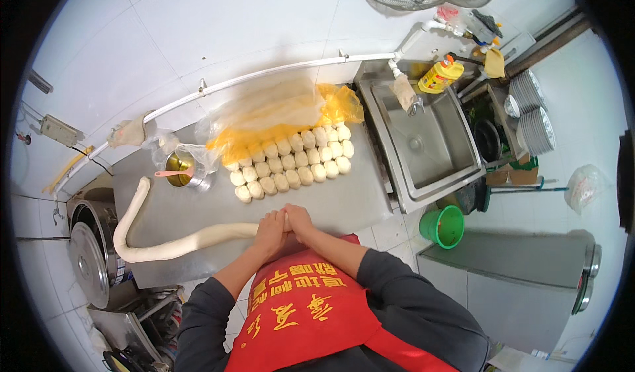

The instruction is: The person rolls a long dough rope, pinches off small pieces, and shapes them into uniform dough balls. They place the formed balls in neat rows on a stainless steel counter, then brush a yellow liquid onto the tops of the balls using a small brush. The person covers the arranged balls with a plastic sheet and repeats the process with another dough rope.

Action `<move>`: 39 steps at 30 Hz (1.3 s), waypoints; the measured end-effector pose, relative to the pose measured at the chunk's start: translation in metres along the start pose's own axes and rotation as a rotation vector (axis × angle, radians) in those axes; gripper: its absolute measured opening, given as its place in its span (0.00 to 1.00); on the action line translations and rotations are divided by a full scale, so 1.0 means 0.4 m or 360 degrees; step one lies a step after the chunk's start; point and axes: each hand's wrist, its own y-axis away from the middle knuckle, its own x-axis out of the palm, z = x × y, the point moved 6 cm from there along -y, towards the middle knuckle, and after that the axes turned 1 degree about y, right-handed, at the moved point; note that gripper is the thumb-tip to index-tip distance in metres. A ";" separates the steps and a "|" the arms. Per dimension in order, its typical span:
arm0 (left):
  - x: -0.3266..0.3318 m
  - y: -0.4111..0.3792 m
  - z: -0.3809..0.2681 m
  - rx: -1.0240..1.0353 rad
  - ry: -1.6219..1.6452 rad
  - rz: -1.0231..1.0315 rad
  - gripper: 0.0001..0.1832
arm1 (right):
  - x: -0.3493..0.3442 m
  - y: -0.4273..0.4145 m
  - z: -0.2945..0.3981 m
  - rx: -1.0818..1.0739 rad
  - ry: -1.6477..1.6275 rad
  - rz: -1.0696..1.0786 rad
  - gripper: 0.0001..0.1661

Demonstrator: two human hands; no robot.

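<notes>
A long rope of pale dough (198,238) lies bent across the stainless steel table (337,201). My left hand (271,230) grips its right end close to the table's front edge. Against it, my right hand (299,221) closes around the same end; the dough between them is mostly hidden by the fingers. Behind my hands, rows of dough pieces (291,177) sit side by side, their back rows partly under yellow and clear plastic sheeting (243,136). To the left stands a metal pot of oil (181,166) with a pink spoon (173,173) across it.
A steel sink (421,149) adjoins the table on the right, with a yellow bottle (440,77) behind it. Stacked plates (536,131) stand on a shelf. A green bucket (441,226) is on the floor at right, and a large steel pot (101,223) stands at left.
</notes>
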 end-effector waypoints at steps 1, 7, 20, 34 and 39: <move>-0.013 0.012 -0.008 -0.0010 -0.0031 0.0002 0.19 | 0.014 0.008 -0.007 0.0079 0.0035 0.0092 0.19; 0.017 -0.005 0.014 -0.0254 -0.0137 -0.0032 0.14 | -0.017 0.077 0.082 -0.0047 0.0393 -0.0173 0.20; 0.256 -0.089 0.176 -0.0206 0.0169 -0.0054 0.29 | 0.001 0.164 0.368 -0.1573 0.1415 0.0476 0.17; 0.161 -0.012 0.109 -0.0189 -0.0532 0.0006 0.13 | -0.350 -0.372 0.405 -0.1202 0.1409 -0.0467 0.14; 0.133 -0.004 0.119 -0.0187 -0.0517 0.0144 0.11 | -0.290 -0.195 0.372 -0.1320 0.0958 -0.0658 0.07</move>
